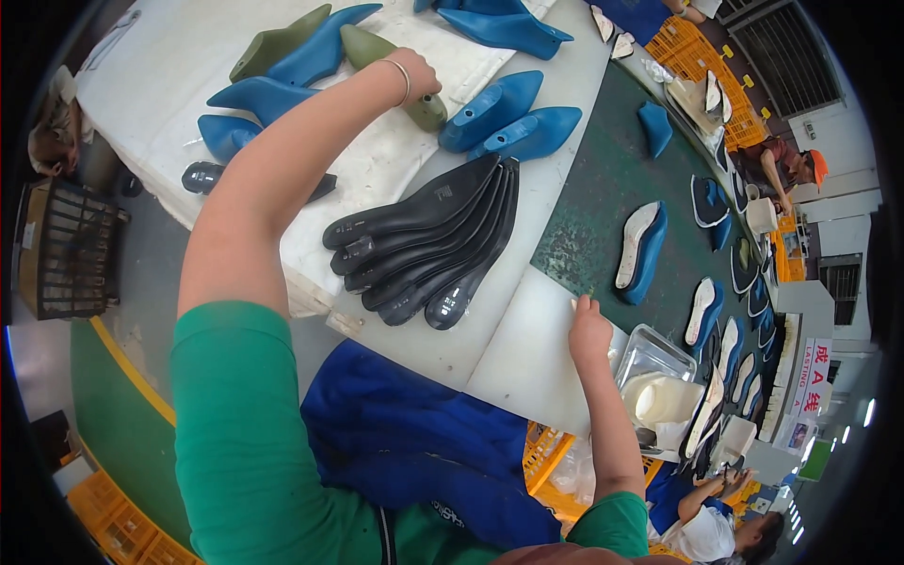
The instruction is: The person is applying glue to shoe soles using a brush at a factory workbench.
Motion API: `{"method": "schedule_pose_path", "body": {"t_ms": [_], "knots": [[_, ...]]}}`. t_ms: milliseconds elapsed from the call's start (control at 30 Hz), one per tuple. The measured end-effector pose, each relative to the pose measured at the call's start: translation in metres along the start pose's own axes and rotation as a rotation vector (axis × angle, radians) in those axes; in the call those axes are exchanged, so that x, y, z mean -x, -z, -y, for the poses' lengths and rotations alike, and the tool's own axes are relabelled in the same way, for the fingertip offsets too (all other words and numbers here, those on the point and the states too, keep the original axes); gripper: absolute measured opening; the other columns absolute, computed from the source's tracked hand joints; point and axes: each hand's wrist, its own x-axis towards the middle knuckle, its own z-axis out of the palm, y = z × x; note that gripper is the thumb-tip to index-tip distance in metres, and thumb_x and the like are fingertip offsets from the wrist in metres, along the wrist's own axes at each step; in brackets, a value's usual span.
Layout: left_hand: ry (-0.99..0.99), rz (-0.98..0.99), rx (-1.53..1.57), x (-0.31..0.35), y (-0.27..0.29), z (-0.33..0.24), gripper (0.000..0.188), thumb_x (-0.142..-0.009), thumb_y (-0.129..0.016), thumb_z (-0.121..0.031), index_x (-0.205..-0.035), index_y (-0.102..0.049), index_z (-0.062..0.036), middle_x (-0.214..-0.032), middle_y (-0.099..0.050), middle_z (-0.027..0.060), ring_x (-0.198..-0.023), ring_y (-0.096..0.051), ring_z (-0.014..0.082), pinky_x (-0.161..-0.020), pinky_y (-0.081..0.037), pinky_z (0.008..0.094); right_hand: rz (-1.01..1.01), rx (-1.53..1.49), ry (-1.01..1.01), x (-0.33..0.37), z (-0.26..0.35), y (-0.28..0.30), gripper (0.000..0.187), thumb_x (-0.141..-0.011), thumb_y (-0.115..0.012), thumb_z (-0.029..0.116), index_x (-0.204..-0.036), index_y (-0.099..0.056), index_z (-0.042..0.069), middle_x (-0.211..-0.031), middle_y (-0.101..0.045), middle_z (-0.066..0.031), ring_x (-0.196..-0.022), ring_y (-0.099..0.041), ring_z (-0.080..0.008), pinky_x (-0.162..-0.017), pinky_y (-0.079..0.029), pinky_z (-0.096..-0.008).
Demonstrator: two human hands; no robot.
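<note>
Left hand [414, 73] reaches far across the white table [527, 358] and closes over an olive-green shoe last [391, 71]. The fingers curl round the last's mid-body; the hold looks full, though the fingertips on the far side are hidden. The last lies on the white padded sheet [169, 75], among blue shoe lasts [508, 118] that sit beside it on both sides, one just touching near its heel end.

Right hand [589, 330] rests at the table's near right edge, fingers bent, knuckles up. Whether it pinches anything cannot be told; it appears only to press on the board edge. Just beside it stands a metal tray [650, 353] with a white tub [664, 400].

Between the hands, a fanned stack of black insoles [424, 245] lies overlapped, toes pointing toward the person.

Beyond the table, a dark green conveyor [603, 207] carries further blue lasts with pale insoles on top [640, 250]. Another person in an orange cap [817, 168] works farther along; a third sits below at lower right [725, 527].

Judgement on handling: the arm is at full stretch, so a firm wrap round the last's waist is better than a fingertip pinch. Lifting it straight up before drawing it back would avoid nudging the neighbouring blue lasts. The braced right hand steadies the lean.
</note>
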Motion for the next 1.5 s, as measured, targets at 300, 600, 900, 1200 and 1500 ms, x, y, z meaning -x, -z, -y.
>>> {"method": "schedule_pose_path", "body": {"t_ms": [300, 600, 900, 1200, 1500], "knots": [[-0.283, -0.256, 0.023, 0.041, -0.016, -0.030, 0.020, -0.080, -0.065, -0.009, -0.099, -0.069, -0.0121, -0.127, -0.058, 0.0114, -0.140, -0.038, 0.0308, -0.094, -0.054, 0.0359, -0.083, 0.007, -0.013, -0.002, -0.002, -0.009, 0.021, -0.090, -0.054, 0.009, -0.111, -0.052, 0.005, -0.098, -0.063, -0.0156, -0.075, -0.070, -0.0309, -0.061, -0.055, -0.0396], [-0.062, -0.744, 0.211, 0.093, -0.051, -0.070, 0.032, -0.081, -0.063, -0.012, -0.113, -0.066, -0.0132, -0.155, -0.033, 0.0108, -0.146, -0.028, 0.0317, -0.112, -0.038, 0.0399, -0.190, -0.027, -0.018, -0.001, 0.004, -0.017, 0.013, -0.093, -0.052, 0.011, -0.105, -0.054, 0.006, -0.093, -0.065, -0.0154, -0.073, -0.070, -0.0321, -0.060, -0.056, -0.0412], [0.538, -0.694, 0.776, 0.177, -0.071, -0.210, 0.042, -0.092, -0.060, -0.029, -0.128, -0.059, -0.0085, -0.135, -0.053, 0.0211, -0.129, -0.047, 0.0384, -0.106, -0.037, 0.0487, -0.116, -0.011, -0.064, -0.006, 0.000, -0.021, 0.016, -0.093, -0.053, 0.012, -0.108, -0.052, 0.007, -0.100, -0.066, -0.0155, -0.079, -0.071, -0.0313, -0.063, -0.058, -0.0396], [0.626, -0.493, 0.666, 0.199, -0.042, -0.239, 0.047, -0.087, -0.064, -0.038, -0.128, -0.058, -0.0155, -0.117, -0.060, 0.0110, -0.108, -0.056, 0.0308, -0.087, -0.045, 0.0470, -0.213, -0.039, -0.059, -0.014, 0.001, -0.027, 0.015, -0.090, -0.054, 0.009, -0.106, -0.054, 0.008, -0.098, -0.066, -0.0152, -0.084, -0.071, -0.0315, -0.068, -0.058, -0.0397], [0.511, -0.607, 1.046, 0.239, -0.057, -0.263, 0.072, -0.086, -0.066, -0.042, -0.139, -0.046, 0.0019, -0.128, -0.059, 0.0220, -0.116, -0.056, 0.0385, -0.098, -0.044, 0.0459, -0.308, -0.271, -0.062, 0.003, -0.019, -0.030, 0.024, -0.091, -0.054, 0.013, -0.114, -0.053, 0.007, -0.103, -0.063, -0.0189, -0.087, -0.067, -0.0395, -0.072, -0.055, -0.0477]]}}
